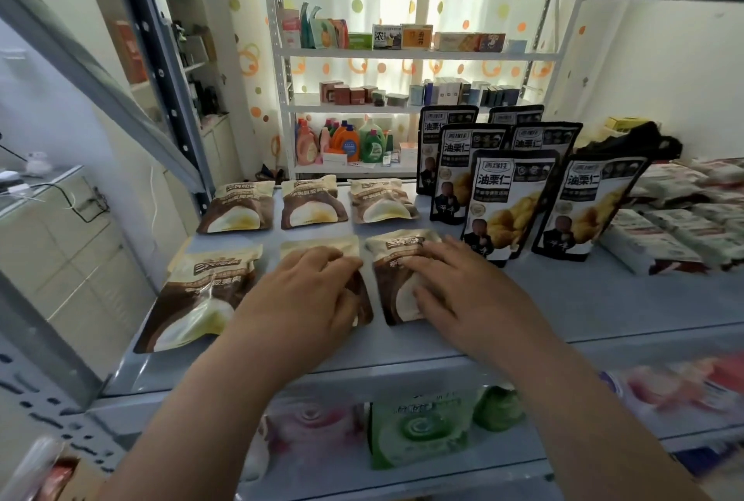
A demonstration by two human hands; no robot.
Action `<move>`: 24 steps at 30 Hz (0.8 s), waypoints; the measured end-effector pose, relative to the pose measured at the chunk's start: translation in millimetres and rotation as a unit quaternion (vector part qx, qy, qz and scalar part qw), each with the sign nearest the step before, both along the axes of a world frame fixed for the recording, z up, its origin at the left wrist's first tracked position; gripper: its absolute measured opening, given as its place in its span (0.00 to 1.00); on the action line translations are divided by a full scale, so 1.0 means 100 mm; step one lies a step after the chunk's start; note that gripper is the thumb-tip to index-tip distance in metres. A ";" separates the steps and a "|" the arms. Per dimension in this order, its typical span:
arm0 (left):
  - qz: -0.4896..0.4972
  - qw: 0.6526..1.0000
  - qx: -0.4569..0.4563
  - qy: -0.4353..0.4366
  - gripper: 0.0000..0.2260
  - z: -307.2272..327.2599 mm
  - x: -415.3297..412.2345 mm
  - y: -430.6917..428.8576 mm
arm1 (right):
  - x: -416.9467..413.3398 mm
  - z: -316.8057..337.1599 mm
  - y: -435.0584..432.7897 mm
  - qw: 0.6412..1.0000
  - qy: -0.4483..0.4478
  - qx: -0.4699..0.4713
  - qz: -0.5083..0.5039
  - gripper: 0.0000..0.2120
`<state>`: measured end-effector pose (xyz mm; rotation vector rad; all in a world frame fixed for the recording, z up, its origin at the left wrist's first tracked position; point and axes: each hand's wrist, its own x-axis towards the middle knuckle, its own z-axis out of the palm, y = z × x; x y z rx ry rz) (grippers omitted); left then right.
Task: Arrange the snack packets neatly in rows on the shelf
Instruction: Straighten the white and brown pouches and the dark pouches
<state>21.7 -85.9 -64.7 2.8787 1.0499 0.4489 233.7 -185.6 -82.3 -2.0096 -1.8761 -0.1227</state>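
Head view: on the grey-blue shelf, six brown-and-cream snack packets lie flat in two rows of three. The left hand rests with straight fingers on the front middle packet, grasping nothing. The right hand lies equally flat on the front right packet. Black chestnut pouches stand upright just to the right. Behind, a white rack holds boxes and detergent bottles against a dotted curtain.
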 end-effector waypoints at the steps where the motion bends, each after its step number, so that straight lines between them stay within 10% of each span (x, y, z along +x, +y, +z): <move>1: -0.004 1.000 0.001 -0.007 0.22 0.05 0.06 0.02 | 0.06 0.02 -0.04 1.000 0.002 0.012 0.009 0.21; 18: -0.030 0.988 -0.021 0.151 0.16 0.16 1.75 1.08 | 1.08 -0.08 -0.63 0.996 0.058 0.062 0.042 0.18; 24: 0.018 0.998 -0.052 0.029 0.17 0.34 1.80 0.96 | 1.54 0.02 -0.82 0.989 0.103 0.100 0.028 0.16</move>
